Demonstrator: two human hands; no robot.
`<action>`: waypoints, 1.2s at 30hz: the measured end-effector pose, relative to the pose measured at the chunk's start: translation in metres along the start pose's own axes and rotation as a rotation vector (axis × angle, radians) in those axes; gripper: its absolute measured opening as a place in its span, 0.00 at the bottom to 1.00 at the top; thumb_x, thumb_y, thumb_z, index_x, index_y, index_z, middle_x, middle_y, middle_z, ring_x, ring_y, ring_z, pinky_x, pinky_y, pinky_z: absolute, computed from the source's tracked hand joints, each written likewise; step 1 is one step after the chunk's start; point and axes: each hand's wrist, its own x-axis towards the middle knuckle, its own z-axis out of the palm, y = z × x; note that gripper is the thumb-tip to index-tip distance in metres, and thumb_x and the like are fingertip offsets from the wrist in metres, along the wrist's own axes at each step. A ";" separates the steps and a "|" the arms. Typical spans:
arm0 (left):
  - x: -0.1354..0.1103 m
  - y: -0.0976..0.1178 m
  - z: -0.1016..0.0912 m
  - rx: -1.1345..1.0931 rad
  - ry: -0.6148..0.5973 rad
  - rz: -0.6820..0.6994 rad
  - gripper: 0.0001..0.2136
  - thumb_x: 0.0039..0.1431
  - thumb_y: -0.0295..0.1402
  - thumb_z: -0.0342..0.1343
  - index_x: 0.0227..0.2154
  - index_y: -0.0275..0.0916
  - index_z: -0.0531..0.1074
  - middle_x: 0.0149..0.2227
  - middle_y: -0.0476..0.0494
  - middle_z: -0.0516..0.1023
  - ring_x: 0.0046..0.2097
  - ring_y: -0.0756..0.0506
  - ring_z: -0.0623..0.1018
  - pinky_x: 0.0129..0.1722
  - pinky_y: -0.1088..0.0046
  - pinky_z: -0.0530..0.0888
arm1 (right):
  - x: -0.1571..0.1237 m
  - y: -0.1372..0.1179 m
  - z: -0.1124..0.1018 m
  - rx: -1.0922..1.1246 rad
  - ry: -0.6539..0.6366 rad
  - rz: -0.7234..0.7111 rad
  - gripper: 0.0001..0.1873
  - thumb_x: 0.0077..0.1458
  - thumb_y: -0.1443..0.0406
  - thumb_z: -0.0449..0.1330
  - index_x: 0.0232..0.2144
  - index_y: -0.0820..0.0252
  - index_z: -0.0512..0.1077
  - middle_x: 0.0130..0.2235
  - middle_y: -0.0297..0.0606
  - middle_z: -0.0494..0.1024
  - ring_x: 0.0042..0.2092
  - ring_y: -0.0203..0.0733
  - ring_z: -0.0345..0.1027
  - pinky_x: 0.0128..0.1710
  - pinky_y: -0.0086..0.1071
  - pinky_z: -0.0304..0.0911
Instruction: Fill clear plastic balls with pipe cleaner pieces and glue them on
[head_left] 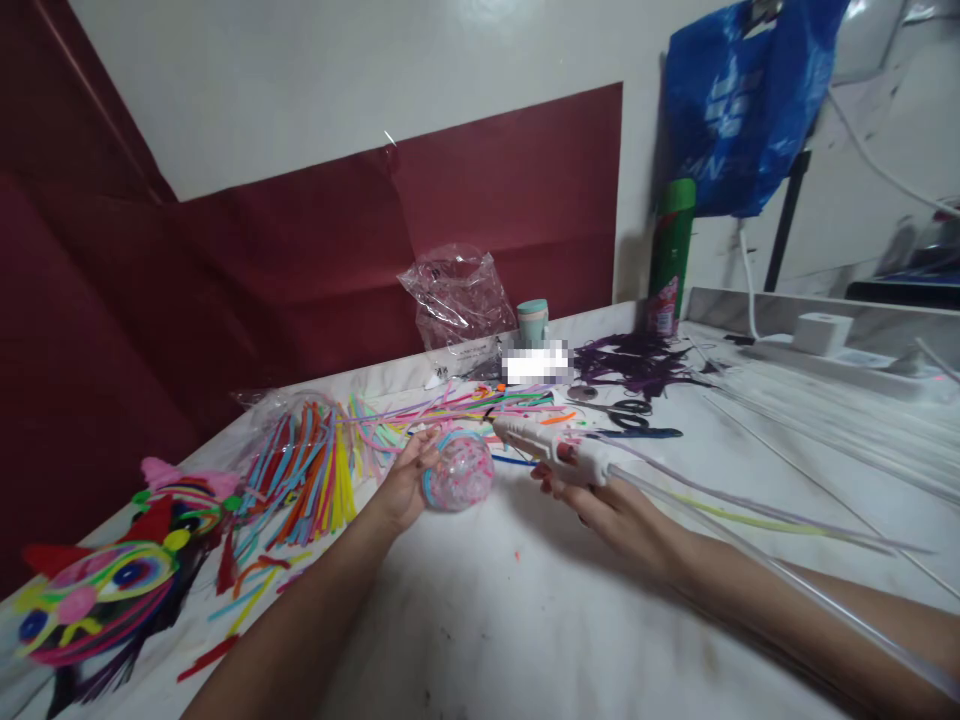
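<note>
My left hand [409, 482] grips a clear, rounded plastic piece [466, 474] by its light-blue rim. Pink specks mark the clear part, which is tilted toward the right. In my right hand [600, 510] is a white hot glue gun [551, 445], its nozzle pointing left and sitting just above and beside the clear piece. From the gun's rear a long translucent glue stick [757, 570] runs back over my right forearm. I cannot tell whether the nozzle touches the piece. My right fingers wrap under the gun's body, partly hidden by it.
Colourful pipe cleaners [319, 470] lie bundled at left, beside decorated masks [105, 600]. Scissors [626, 408], purple strands [630, 360] and a crumpled clear bag [461, 300] lie farther back. A green spray can [673, 250] stands near the wall; glue sticks [847, 430] spread at right.
</note>
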 end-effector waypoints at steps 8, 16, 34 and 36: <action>-0.004 -0.003 0.009 0.166 -0.096 0.063 0.25 0.42 0.34 0.63 0.45 0.43 0.63 0.45 0.45 0.71 0.41 0.45 0.73 0.40 0.71 0.69 | -0.013 0.002 -0.008 -0.093 -0.066 0.012 0.16 0.59 0.57 0.49 0.42 0.53 0.73 0.39 0.39 0.77 0.42 0.46 0.71 0.48 0.43 0.65; -0.002 -0.004 0.004 0.371 -0.178 0.130 0.32 0.37 0.40 0.68 0.47 0.43 0.62 0.49 0.42 0.68 0.50 0.38 0.69 0.47 0.66 0.66 | -0.015 -0.014 -0.019 -0.070 -0.127 -0.010 0.14 0.59 0.59 0.48 0.35 0.54 0.72 0.34 0.38 0.77 0.37 0.45 0.71 0.36 0.37 0.69; -0.003 -0.003 0.007 0.485 -0.212 0.205 0.32 0.38 0.45 0.67 0.47 0.44 0.62 0.47 0.43 0.68 0.48 0.39 0.70 0.46 0.68 0.66 | -0.020 -0.019 -0.012 0.019 -0.145 -0.090 0.11 0.53 0.66 0.51 0.37 0.50 0.70 0.36 0.35 0.79 0.35 0.44 0.74 0.34 0.33 0.71; -0.003 -0.003 0.006 0.525 -0.216 0.237 0.32 0.39 0.45 0.66 0.48 0.43 0.62 0.48 0.43 0.67 0.50 0.38 0.69 0.48 0.67 0.65 | -0.021 -0.020 -0.013 0.014 -0.144 -0.092 0.12 0.52 0.67 0.51 0.38 0.49 0.70 0.37 0.35 0.79 0.37 0.45 0.74 0.34 0.33 0.72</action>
